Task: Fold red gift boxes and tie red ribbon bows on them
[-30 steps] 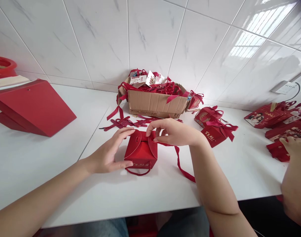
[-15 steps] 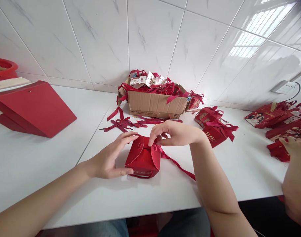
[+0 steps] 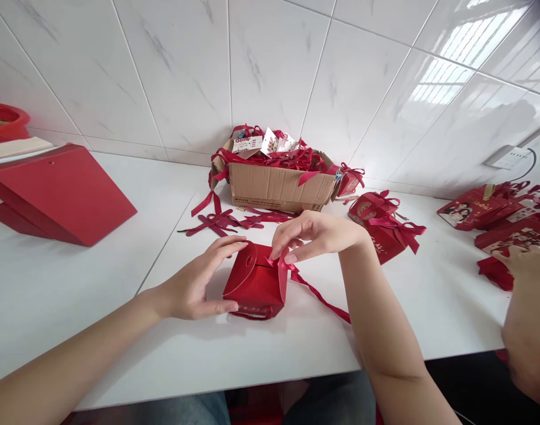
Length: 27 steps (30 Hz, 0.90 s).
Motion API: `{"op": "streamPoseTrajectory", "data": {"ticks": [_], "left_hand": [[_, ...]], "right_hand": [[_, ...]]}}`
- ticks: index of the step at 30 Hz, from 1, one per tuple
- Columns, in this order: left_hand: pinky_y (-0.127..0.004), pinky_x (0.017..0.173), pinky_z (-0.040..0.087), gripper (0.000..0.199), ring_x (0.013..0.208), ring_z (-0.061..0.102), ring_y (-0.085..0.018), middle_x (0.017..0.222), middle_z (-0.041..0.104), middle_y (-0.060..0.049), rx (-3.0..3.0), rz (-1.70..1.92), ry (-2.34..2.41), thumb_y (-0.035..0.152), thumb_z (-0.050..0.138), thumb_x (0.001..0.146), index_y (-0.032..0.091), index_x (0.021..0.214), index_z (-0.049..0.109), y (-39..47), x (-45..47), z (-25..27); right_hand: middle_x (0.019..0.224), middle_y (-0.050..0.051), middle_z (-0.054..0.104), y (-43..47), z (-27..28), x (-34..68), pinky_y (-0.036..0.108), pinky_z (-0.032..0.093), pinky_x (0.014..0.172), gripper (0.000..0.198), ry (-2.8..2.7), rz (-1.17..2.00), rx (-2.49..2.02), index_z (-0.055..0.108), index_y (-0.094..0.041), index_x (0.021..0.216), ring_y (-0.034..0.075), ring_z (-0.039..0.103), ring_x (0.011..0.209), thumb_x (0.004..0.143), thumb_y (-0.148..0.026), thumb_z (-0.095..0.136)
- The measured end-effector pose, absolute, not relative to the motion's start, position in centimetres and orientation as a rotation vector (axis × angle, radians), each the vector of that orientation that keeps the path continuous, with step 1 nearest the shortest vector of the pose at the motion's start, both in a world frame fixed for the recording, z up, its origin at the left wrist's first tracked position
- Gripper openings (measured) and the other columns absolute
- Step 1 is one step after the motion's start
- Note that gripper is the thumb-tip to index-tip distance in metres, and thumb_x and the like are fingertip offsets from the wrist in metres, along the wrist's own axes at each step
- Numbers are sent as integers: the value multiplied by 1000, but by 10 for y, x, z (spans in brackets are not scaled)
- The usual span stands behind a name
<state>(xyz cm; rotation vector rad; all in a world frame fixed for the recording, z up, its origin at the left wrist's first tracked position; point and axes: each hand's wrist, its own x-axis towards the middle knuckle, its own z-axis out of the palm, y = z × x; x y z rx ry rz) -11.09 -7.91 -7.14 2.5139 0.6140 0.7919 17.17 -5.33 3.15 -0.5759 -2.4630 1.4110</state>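
Note:
A small red gift box point(image 3: 256, 289) with curved top flaps stands on the white table in front of me. My left hand point(image 3: 201, 280) grips its left side, fingers along the back edge and thumb at the front lower corner. Over the right flap, my right hand point(image 3: 311, 236) pinches a red ribbon point(image 3: 316, 292). A short end of the ribbon shows at the slit between the flaps, and the long tail trails right across the table. A dark red cord lies along the box's front bottom edge.
Behind stands a cardboard box point(image 3: 278, 186) full of ribbons and tags, with loose ribbon pieces point(image 3: 219, 223) before it. Bow-tied boxes point(image 3: 389, 239) sit right. A large red carton point(image 3: 70, 192) is at left. Another person's hand point(image 3: 529, 260) touches red boxes at far right.
My right hand has shifted slightly right and draws the ribbon at the right flap, so a short ribbon end now shows at the slit. My left hand keeps its hold.

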Motion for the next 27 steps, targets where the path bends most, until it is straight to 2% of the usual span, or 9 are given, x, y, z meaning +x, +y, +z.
{"op": "streamPoseTrajectory", "data": {"ticks": [4, 10, 14, 20, 24, 27], "left_hand": [[-50, 104, 46, 84, 135, 38, -36, 147, 33, -18, 2506, 802, 608, 43, 67, 81, 28, 150, 21, -79, -111, -72], [-51, 106, 45, 83, 137, 36, -36, 148, 31, -18, 2500, 792, 613, 44, 66, 81, 27, 150, 21, -78, -111, -72], [-51, 106, 45, 83, 135, 37, -35, 147, 31, -18, 2483, 798, 598, 45, 65, 82, 28, 150, 20, -78, -110, -73], [-51, 106, 45, 83, 135, 37, -35, 148, 30, -18, 2477, 793, 594, 46, 64, 82, 27, 149, 20, -78, -110, -73], [-50, 106, 45, 82, 136, 37, -35, 148, 31, -17, 2485, 785, 606, 45, 64, 83, 27, 149, 20, -78, -110, -73], [-51, 106, 44, 82, 136, 36, -35, 147, 31, -17, 2493, 786, 602, 43, 65, 82, 27, 149, 20, -78, -111, -72]], "right_hand": [[93, 8, 70, -51, 30, 175, 26, 50, 70, 21, -2351, 1504, -489, 71, -11, 97, 12, 61, 78, 84, -27, 67], [97, 7, 67, -52, 28, 171, 27, 49, 78, 22, -2350, 1317, -641, 67, -13, 96, 13, 59, 86, 89, -32, 62], [98, 9, 67, -56, 30, 163, 29, 49, 82, 27, -2482, 1335, -546, 69, -12, 95, 14, 59, 89, 94, -35, 54], [94, 8, 67, -63, 35, 159, 26, 48, 77, 36, -2587, 1310, -600, 72, -13, 97, 12, 57, 81, 96, -39, 48], [90, 7, 69, -61, 33, 161, 25, 48, 73, 34, -2544, 1329, -588, 73, -12, 97, 11, 57, 76, 95, -38, 52], [95, 8, 70, -61, 33, 162, 25, 49, 76, 28, -2396, 1347, -505, 74, -13, 94, 12, 60, 82, 93, -33, 55]]}}
